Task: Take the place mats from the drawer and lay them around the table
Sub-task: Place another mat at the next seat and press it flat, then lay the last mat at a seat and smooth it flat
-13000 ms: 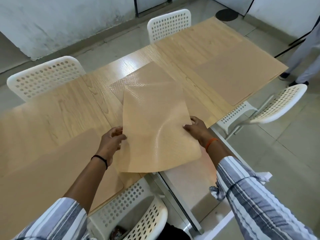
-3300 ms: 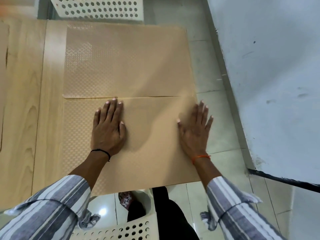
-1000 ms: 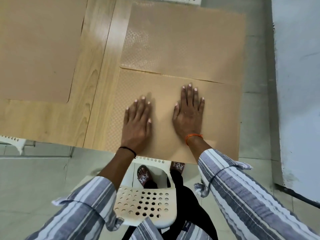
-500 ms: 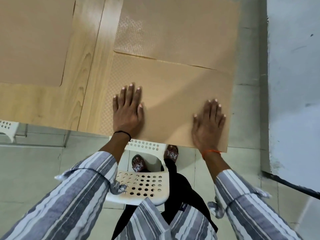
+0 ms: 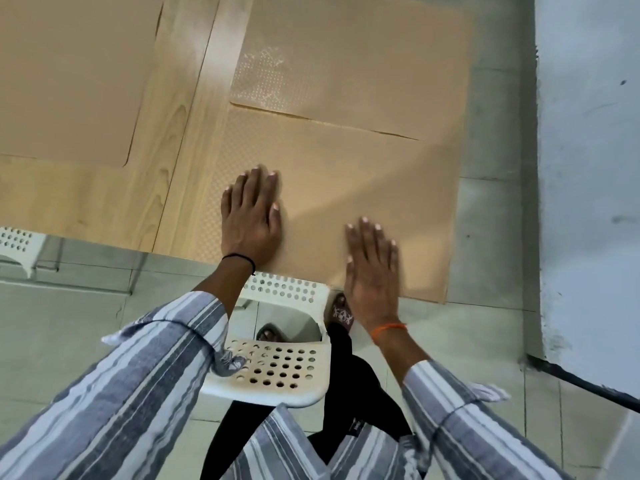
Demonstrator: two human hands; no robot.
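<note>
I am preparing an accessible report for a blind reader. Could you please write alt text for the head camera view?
Seen from above, a person's left hand and right hand lie flat on a tan place mat at the near edge of a wooden table. A second mat lies just beyond it, a third to the left. A white perforated chair stands below.
</note>
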